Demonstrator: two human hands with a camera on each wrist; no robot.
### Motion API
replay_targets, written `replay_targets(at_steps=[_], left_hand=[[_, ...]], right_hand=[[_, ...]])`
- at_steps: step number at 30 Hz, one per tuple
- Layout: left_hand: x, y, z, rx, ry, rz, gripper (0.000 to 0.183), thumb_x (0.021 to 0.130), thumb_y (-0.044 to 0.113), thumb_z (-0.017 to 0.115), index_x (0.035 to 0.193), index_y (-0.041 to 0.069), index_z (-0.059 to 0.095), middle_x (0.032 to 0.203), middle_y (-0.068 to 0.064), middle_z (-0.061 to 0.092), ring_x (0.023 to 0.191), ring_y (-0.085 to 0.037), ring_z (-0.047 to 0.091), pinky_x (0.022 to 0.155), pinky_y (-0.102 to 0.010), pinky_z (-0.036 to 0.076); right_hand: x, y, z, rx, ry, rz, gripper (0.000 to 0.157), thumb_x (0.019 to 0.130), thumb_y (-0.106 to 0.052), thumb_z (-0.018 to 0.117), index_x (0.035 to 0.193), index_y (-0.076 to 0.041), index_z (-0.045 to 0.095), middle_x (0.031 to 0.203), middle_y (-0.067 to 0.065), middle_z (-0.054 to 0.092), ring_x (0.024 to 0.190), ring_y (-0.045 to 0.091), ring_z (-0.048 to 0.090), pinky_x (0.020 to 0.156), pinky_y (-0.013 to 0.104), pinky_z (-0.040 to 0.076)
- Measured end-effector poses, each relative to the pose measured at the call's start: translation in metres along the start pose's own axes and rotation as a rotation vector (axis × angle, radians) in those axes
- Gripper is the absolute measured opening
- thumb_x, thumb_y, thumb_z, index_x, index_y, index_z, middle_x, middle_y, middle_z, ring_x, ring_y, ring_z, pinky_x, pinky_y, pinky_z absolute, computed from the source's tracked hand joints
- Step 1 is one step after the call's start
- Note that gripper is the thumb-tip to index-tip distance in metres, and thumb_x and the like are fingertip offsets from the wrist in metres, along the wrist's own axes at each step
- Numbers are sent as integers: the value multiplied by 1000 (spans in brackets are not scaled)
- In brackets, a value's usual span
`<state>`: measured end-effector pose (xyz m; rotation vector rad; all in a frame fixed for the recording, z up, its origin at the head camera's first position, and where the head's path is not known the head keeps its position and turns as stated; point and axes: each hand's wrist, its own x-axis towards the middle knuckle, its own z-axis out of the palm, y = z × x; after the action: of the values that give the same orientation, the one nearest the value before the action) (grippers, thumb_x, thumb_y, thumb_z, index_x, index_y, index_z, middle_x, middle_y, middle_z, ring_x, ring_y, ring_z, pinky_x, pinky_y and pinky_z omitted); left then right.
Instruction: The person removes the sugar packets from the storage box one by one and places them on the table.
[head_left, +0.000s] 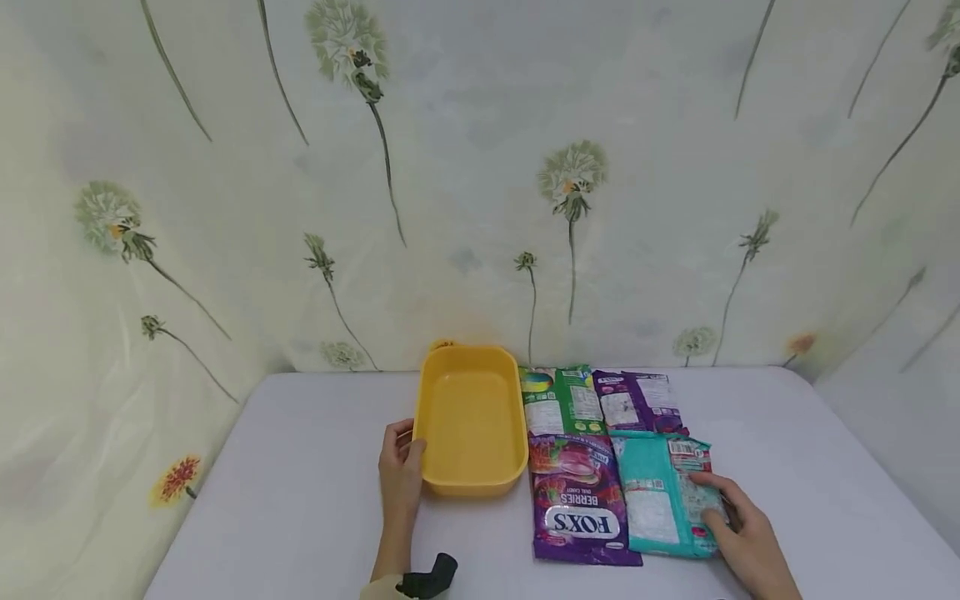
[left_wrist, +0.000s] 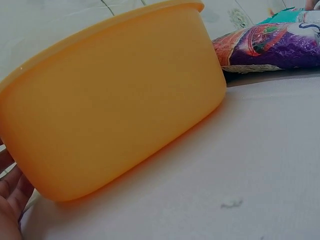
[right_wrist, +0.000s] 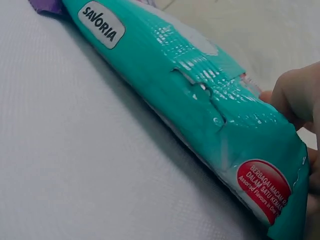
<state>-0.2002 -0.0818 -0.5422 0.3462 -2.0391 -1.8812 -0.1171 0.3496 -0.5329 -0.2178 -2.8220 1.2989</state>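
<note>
A yellow plastic basin (head_left: 471, 485) stands on the table, nothing inside it. My left hand (head_left: 401, 467) is at its left side, fingers along the outer wall and thumb by the rim; the left wrist view has those fingers (left_wrist: 17, 190) beside the basin wall (left_wrist: 115, 110). My right hand (head_left: 746, 529) holds the right edge of a teal candy bag (head_left: 652, 500), bent index finger on top and thumb at the edge. Up close in the right wrist view, the bag (right_wrist: 190, 100) reads "Savoria" and the right hand (right_wrist: 300, 105) lies along its far side.
Left of the teal bag lies a purple Fox's Berries candy bag (head_left: 579, 500). Behind these two are a green candy bag (head_left: 562, 404) and a dark purple one (head_left: 637, 402). The white table (head_left: 322, 492) meets a flowered cloth backdrop (head_left: 465, 208) at its back edge.
</note>
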Motion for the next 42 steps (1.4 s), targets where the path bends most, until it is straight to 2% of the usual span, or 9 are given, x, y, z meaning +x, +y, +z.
replay_targets(at_steps=[4,7,11,16,24,30,33,40,42], left_hand=[[-4,11,-2,11,-1,-1,28,88,7,53,115,11,58,115,-8,63,104,-21,60,85,-17,47],[-6,10,-2,13,8,-3,28,88,7,53,115,11,58,115,-8,63,104,-21,60,86,-19,47],[-5,-2,4,3,7,-6,27,88,9,53,114,15,59,115,-5,64,104,-19,60,89,-23,48],[-6,1,8,7,3,-10,27,88,10,54,114,16,59,114,-4,64,104,-18,60,90,-26,48],[-14,2,11,-1,-6,-33,28,89,13,56,117,17,58,117,-4,63,105,-18,59,89,-29,48],[-17,0,12,-4,-6,-14,25,91,15,57,115,16,59,115,-4,63,105,-17,59,89,-23,48],[-16,-1,12,4,-8,6,24,93,24,56,116,16,59,115,-3,63,106,-15,59,91,-22,48],[-22,-1,8,45,-49,38,42,98,43,40,131,19,52,132,1,56,124,-17,52,106,-38,42],[-26,0,3,41,-97,37,46,99,43,36,138,19,46,140,1,49,132,-19,44,111,-41,35]], right_hand=[[0,2,1,-2,25,-59,41,97,-21,45,138,-20,44,150,15,35,134,-19,9,89,-11,16],[-2,6,-1,1,13,-84,42,98,-27,48,139,-22,44,153,12,30,115,-33,11,89,-11,17],[-4,9,-6,-21,-8,-103,45,98,-32,46,141,-22,42,156,13,23,116,-33,7,89,-12,12],[-7,9,-9,-33,-8,-100,44,99,-30,44,142,-20,41,158,9,13,120,-30,4,88,-12,7],[-9,8,-14,-25,59,-76,42,98,-32,45,139,-20,45,148,-28,17,114,-34,12,86,-11,20],[-11,9,-15,-31,52,-44,42,99,-34,43,139,-21,45,151,-20,17,112,-34,12,84,-11,21],[-11,10,-15,-30,71,-55,45,99,-33,44,141,-21,41,149,-24,18,111,-34,14,84,-11,22],[-6,5,-15,-19,114,-128,54,98,-32,46,147,-19,30,154,-17,23,114,-32,20,86,-9,25],[-5,1,-15,-33,104,-119,57,98,-35,45,149,-23,25,157,-10,19,129,-23,15,104,6,31]])
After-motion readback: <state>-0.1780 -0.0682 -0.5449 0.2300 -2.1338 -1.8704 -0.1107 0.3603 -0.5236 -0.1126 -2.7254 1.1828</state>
